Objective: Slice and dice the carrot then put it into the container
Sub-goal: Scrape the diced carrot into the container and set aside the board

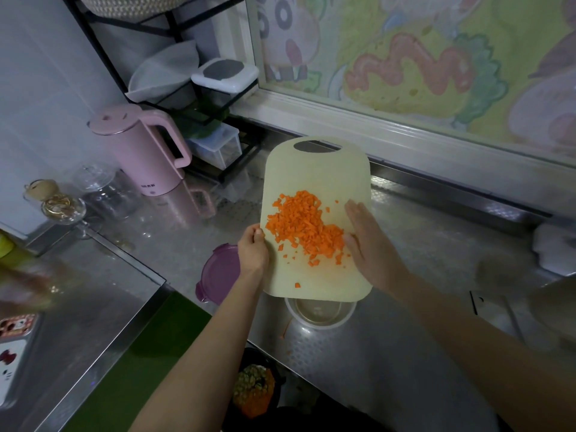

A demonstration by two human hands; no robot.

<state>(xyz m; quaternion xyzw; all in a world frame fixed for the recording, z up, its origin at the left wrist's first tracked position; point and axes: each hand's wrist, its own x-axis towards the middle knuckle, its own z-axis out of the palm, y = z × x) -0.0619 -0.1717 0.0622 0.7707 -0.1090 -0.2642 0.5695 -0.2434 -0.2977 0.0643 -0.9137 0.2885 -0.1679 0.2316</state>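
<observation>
A pile of diced carrot (304,227) lies on a pale cream cutting board (318,169). The board's near edge overhangs a round clear container (321,316) that stands on the steel counter. My left hand (252,249) grips the board's left edge, thumb on top. My right hand (366,235) lies flat with straight fingers on the board, its edge against the right side of the carrot pile. A few loose carrot bits lie scattered near the board's near edge.
A purple lid (218,275) lies on the counter left of the board. A pink kettle (146,148), glass jars (106,188) and a black rack (199,98) stand at the back left. A bin with scraps (255,391) sits below the counter edge.
</observation>
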